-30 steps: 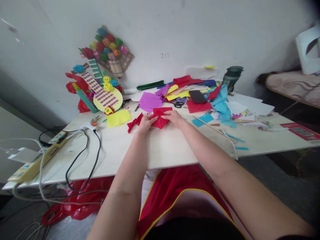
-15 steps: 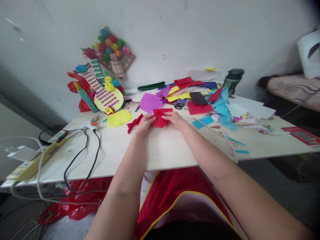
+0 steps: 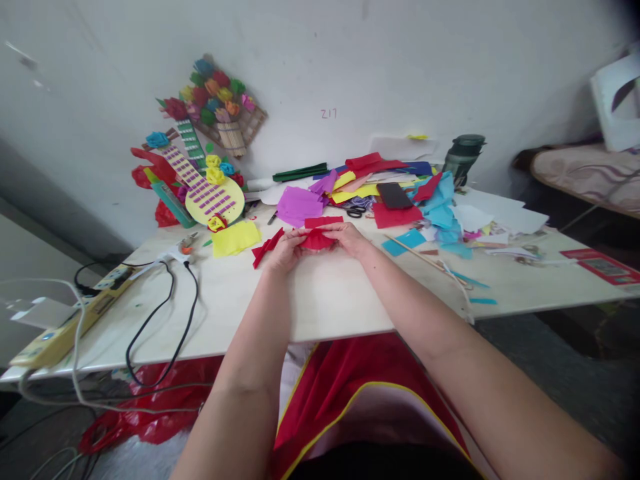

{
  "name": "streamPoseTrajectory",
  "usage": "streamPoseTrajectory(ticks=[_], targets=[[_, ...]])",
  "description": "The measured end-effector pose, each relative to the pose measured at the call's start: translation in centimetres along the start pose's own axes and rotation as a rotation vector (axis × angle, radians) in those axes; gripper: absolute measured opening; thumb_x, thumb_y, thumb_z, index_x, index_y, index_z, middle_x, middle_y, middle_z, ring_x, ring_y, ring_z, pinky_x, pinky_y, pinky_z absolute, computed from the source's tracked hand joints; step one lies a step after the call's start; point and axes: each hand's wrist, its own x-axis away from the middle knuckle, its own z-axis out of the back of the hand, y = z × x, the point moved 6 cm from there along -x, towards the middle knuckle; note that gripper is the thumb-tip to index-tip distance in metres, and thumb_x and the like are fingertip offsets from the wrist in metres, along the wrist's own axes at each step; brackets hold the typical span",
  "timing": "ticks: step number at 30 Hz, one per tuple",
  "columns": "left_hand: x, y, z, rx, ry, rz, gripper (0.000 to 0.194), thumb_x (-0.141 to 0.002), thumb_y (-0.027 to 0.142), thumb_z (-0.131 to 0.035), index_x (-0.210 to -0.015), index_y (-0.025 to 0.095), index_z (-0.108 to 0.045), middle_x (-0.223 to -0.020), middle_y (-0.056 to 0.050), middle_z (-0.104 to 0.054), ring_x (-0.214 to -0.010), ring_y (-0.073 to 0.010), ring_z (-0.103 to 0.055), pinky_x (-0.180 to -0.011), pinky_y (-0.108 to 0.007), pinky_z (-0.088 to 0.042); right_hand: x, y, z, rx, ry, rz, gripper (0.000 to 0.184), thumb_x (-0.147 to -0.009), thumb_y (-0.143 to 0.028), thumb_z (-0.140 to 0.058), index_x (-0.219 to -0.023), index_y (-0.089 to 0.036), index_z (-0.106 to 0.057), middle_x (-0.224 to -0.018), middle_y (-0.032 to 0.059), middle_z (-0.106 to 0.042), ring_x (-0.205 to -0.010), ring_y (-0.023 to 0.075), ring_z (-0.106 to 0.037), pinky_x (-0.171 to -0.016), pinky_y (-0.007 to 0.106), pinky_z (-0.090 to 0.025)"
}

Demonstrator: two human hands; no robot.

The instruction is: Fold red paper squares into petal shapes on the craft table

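Note:
Between my two hands is a small piece of red crepe paper point(image 3: 317, 240), bunched and curved at its upper edge. My left hand point(image 3: 289, 251) pinches its left side, and my right hand point(image 3: 346, 238) pinches its right side, fingers closed. The lower fingertips are partly hidden beneath the paper. Just beyond the hands lies a flat red strip of paper point(image 3: 324, 221). A folded red piece point(image 3: 267, 248) rests against the left of my left hand. Farther left is a yellow paper sheet point(image 3: 236, 239), and a purple sheet point(image 3: 300, 207) lies behind.
Black scissors point(image 3: 356, 212), a phone point(image 3: 394, 196) and heaped coloured paper stand at the back. A dark bottle point(image 3: 464, 160) is at the right. Paper-flower crafts, a glue bottle point(image 3: 170, 200), a glue gun point(image 3: 176, 253) and a power strip point(image 3: 75, 320) with cables occupy the left. A wooden stick point(image 3: 425, 259) lies right.
The red paper in my hands has gone from spread fairly flat to gathered and curved. My hands have come slightly together over it; the view has shifted a little.

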Motion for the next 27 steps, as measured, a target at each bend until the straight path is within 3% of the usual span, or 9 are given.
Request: streamPoseTrajectory(ticks=[6,13,20,27], targets=[[-0.17,-0.27,0.35,0.033,-0.009,0.019,0.029,-0.070,0.014,-0.057,-0.098,0.009,-0.065,-0.082,-0.011,-0.070,-0.072,-0.0220,-0.068,-0.066,-0.036,-0.056,0.19,-0.30,-0.18,-0.002,-0.064,0.040,0.028,-0.068,-0.012,-0.061,-0.093,-0.016,-0.073,-0.071,0.0044,-0.071,-0.047,0.0119,-0.057,-0.045,0.024,-0.047],[-0.20,-0.27,0.53,0.023,-0.005,0.019,0.022,-0.072,0.015,-0.056,-0.091,0.011,-0.066,-0.082,-0.009,-0.070,-0.065,-0.0186,-0.067,-0.066,-0.035,-0.055,0.27,-0.36,-0.28,-0.027,-0.023,0.022,0.023,-0.065,-0.010,-0.058,-0.082,-0.014,-0.072,-0.075,0.0051,-0.072,-0.047,0.0114,-0.057,-0.046,0.025,-0.048],[-0.09,0.19,0.37,0.039,0.043,-0.021,0.018,-0.070,0.023,-0.057,-0.079,0.012,-0.067,-0.078,-0.008,-0.069,-0.075,-0.0203,-0.066,-0.063,-0.031,-0.054,0.17,-0.10,-0.43,-0.045,-0.066,0.025,0.027,-0.060,-0.012,-0.054,-0.080,-0.012,-0.072,-0.069,0.0058,-0.071,-0.045,0.0122,-0.058,-0.044,0.024,-0.048],[0.07,0.28,0.29,-0.021,0.087,-0.048,0.023,-0.056,0.013,-0.066,-0.079,0.012,-0.066,-0.069,-0.003,-0.067,-0.062,-0.0131,-0.062,-0.058,-0.022,-0.048,0.14,-0.40,-0.45,-0.064,-0.102,0.047,0.026,-0.065,-0.025,-0.054,-0.077,-0.009,-0.071,-0.066,0.0076,-0.069,-0.049,0.0152,-0.059,-0.044,0.025,-0.047]])
